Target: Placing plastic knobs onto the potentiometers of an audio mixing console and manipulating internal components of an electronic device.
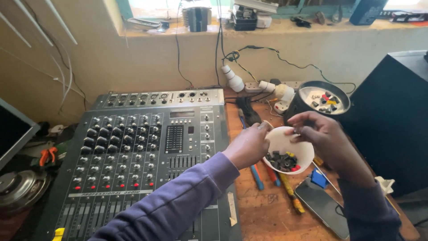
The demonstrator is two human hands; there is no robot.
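Head view: left hand (249,145) grips a white bowl (285,142) of dark knobs (281,161); right hand (317,134) pinches its rim.

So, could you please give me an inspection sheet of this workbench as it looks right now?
Surface: wooden bench, scuffed, partly covered by a grey audio mixer.
Job's things: white bowl holding small black, yellow and red knob caps.
Clutter: screwdrivers under the bowl, a phone lying screen-up, a black round tray of more caps, orange pliers and a loose speaker on the left.
Hands: left hand grips the bowl's rim; right hand pinches something small over it, too small to tell.
Cables: plugs in a power strip, wires running up the wall.
Surroundings: cluttered windowsill, large black box on the right.
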